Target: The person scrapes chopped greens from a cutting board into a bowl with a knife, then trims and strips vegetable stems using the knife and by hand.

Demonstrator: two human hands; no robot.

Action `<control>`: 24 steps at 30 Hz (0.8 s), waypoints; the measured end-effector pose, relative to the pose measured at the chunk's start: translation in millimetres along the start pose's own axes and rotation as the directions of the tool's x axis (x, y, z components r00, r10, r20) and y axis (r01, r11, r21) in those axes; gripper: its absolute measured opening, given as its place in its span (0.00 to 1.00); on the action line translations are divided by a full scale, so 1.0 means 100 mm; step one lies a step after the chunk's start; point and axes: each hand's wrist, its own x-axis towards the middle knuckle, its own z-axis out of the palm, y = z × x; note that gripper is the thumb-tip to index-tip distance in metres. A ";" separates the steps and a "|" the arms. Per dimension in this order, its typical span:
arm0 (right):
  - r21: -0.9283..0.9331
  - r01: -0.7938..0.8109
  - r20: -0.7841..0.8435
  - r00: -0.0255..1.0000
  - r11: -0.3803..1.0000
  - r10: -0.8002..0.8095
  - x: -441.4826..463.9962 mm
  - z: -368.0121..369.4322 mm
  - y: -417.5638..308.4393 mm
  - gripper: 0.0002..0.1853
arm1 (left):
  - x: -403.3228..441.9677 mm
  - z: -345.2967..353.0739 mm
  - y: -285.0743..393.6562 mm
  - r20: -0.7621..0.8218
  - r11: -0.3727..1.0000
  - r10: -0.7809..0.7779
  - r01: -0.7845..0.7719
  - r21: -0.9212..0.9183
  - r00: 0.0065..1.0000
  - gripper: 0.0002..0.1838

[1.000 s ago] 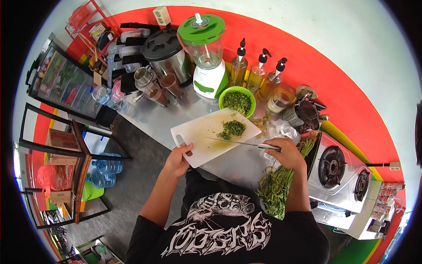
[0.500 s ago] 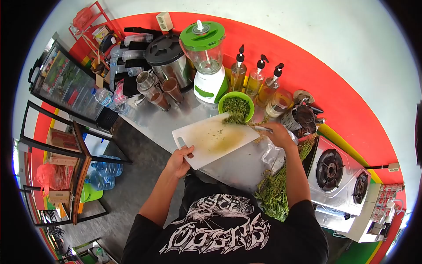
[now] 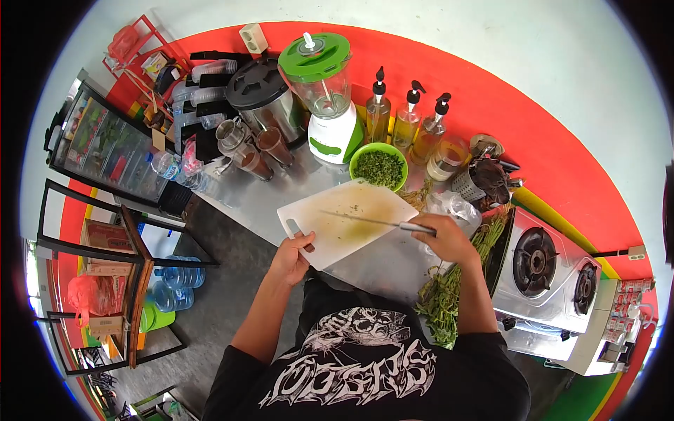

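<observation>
My left hand [image 3: 292, 258] grips the white cutting board [image 3: 337, 242] by its handle end, thumb on top beside the slot. Green stains and a few leaf bits mark the board. In my right hand [image 3: 445, 237] is a knife [image 3: 368, 220], its thin blade lying across or just above the board and pointing left. Just beyond the board's far edge stands a green bowl [image 3: 357, 153] filled with chopped green leaves [image 3: 379, 169]. Below my right forearm lies a bunch of leafy stems [image 3: 444, 302].
Behind the bowl stand a green-lidded blender [image 3: 330, 126] and several pump bottles [image 3: 406, 125]. A clear plastic bag [image 3: 455, 209] sits near my right hand. At right is a gas stove [image 3: 562, 281]; tumblers of brown drink [image 3: 274, 145] stand left. The metal counter [image 3: 246, 207] ends in front of me.
My right hand has drawn the knife back from the bowl's edge toward me, over the board. The leaves that were at the board's far edge now lie in the bowl.
</observation>
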 end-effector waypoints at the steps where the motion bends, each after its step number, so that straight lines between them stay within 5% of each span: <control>1: 0.038 0.043 -0.010 0.999 0.998 -0.042 -0.05 0.05 -0.01 0.17 | 0.00 0.04 0.00 -0.023 1.000 0.007 -0.008 -0.016 1.000 0.09; 8: -0.073 0.117 -0.040 0.992 0.990 -0.120 0.02 0.20 0.23 0.17 | -0.12 0.17 0.07 -0.007 0.999 0.024 -0.024 0.038 1.000 0.14; 13: 0.097 -0.077 -0.046 0.996 0.992 0.082 0.41 0.20 0.78 0.18 | -0.04 0.15 0.05 0.019 0.996 0.048 -0.049 0.074 0.999 0.15; 17: -0.040 -0.041 -0.140 0.989 0.998 0.035 0.61 0.20 1.14 0.18 | -0.03 0.16 0.07 0.018 0.997 0.062 -0.063 0.055 0.998 0.13; 21: -0.131 -0.060 -0.237 0.971 0.990 0.027 0.56 0.28 1.00 0.19 | -0.03 0.14 0.04 0.016 0.995 0.067 -0.068 0.075 0.998 0.13; 24: 0.009 -0.034 -0.246 0.969 0.999 0.035 0.39 0.30 0.58 0.18 | -0.06 0.17 0.04 0.006 0.991 0.087 -0.087 0.098 0.996 0.13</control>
